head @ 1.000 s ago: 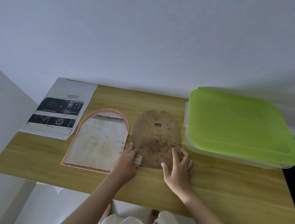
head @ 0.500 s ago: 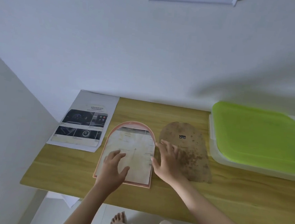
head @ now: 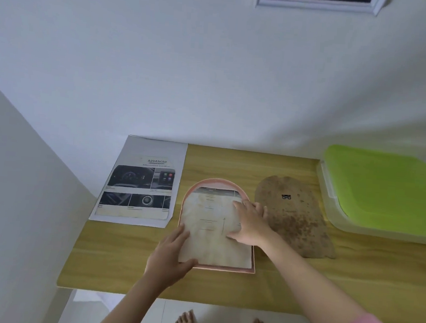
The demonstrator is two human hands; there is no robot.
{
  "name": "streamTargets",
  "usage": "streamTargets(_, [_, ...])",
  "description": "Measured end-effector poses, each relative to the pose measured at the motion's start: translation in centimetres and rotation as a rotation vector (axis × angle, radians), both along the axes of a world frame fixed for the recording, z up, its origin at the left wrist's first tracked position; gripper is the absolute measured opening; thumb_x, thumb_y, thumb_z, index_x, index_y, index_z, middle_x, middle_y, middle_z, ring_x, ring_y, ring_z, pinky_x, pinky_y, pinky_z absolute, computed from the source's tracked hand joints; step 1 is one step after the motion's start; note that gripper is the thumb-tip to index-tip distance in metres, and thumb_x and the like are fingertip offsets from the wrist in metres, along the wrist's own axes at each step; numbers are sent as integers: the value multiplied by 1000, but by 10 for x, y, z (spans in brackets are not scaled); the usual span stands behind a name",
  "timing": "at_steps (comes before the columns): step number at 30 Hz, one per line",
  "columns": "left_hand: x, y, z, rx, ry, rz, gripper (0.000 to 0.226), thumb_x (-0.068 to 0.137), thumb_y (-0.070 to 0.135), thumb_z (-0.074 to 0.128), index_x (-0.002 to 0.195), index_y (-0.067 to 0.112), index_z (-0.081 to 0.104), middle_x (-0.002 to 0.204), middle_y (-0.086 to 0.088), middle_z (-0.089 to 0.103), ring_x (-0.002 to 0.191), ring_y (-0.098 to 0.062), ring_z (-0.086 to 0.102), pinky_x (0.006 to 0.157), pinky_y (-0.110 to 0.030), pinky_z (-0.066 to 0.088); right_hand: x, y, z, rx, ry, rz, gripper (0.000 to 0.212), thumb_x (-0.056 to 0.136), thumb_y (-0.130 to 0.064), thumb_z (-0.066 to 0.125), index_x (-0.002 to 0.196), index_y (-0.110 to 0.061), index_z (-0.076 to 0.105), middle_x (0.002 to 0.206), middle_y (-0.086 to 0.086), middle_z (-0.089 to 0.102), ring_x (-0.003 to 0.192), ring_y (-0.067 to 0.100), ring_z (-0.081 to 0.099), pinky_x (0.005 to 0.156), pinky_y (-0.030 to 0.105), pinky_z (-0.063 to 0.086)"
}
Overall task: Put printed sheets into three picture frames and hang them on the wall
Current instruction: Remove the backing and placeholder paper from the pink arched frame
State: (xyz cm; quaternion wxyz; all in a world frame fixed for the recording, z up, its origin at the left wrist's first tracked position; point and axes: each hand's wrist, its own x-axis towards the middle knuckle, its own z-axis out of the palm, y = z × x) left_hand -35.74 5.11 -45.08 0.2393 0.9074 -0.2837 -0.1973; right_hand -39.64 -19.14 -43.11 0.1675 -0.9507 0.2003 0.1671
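Head view. Wooden counter (head: 285, 292) set against a white wall (head: 163, 68).

Arched pink picture frame (head: 216, 182), lying flat near the counter's middle, a pale printed sheet (head: 211, 227) laid inside it.

Left hand (head: 171, 256): at the frame's lower left corner, fingers (head: 182, 235) extended along the sheet's left edge, thumb across its bottom edge; relaxed, not clenched.

Right hand (head: 250, 221): flat on the sheet's right side, fingers spread, pressing it down.

Brown arched backing board (head: 296, 219): flat on the counter just right of the frame, small black hanger near its top.

Second printed sheet (head: 141, 181): headed "ADVANCED", car-interior photos, at the counter's left end.

Green-lidded plastic box (head: 382, 192): far right.

White-framed picture (head: 318, 2): on the wall, cut off at top.

Bare feet (head: 185, 322): on the floor below.
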Motion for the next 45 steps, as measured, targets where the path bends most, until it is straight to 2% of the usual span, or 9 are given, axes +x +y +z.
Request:
streamTargets(9, [1,0,-3,-5,-27,-1,76,76,56,60,141,30,32,154,19,18,135,-11,31,92,-28,46,-9,16,4,1,-142,-111,87,73,-39,72,143,-31,22,147,-4,26,131,26,25,112,46,17])
streamTargets(13, [0,0,-6,-20,-32,0,75,76,57,60,141,29,33,153,18,19,134,-10,32,94,-28,45,-27,23,1,136,-295,-204,70,79,-25,70,139,-29,35,143,1,29,120,17,41,109,45,29])
streamTargets(17, [0,1,-10,-38,-33,9,76,75,57,61,141,28,35,153,16,22,133,-13,35,96,-33,46,-50,33,0,262,-538,-356,46,81,-4,65,123,-18,57,120,6,44,86,4,47,91,17,45])
streamTargets(23, [-2,2,-12,-72,-31,9,76,75,54,63,140,27,36,153,14,23,133,-15,35,100,-36,43,-62,52,4,483,-618,-609,33,87,2,54,115,-10,66,98,-5,66,94,8,61,75,0,41])
streamTargets(28, [-1,3,-8,-158,57,32,82,65,62,61,137,30,39,154,10,21,136,-18,30,108,-44,35,-58,55,14,685,-773,-781,33,85,8,51,104,-11,71,97,14,70,66,14,60,64,4,44])
streamTargets(33, [3,1,6,-326,104,134,62,72,44,72,128,31,49,144,2,40,133,-17,37,109,-42,35,-61,51,23,903,-834,-872,37,82,13,58,89,-21,71,86,-5,69,97,2,62,84,9,46])
streamTargets(36, [3,-4,18,-444,134,191,45,77,21,73,116,32,54,123,8,55,116,-11,52,101,-37,44,-70,45,24,987,-857,-933,39,80,16,58,89,-20,72,91,-3,70,87,4,63,75,10,49])
streamTargets(41, [-6,-25,32,-521,250,220,37,78,18,71,110,31,60,113,15,56,104,-7,54,90,-28,45,-101,28,25,1155,-906,-1033,40,80,20,53,93,-13,72,96,-1,71,78,8,60,69,12,49])
streamTargets(45, [-26,-56,46,-593,358,190,29,79,8,70,103,24,65,92,0,67,75,-14,62,62,-20,52,-136,4,24,1115,-927,-1065,39,80,21,53,93,-11,73,88,-2,70,70,4,60,64,12,48])
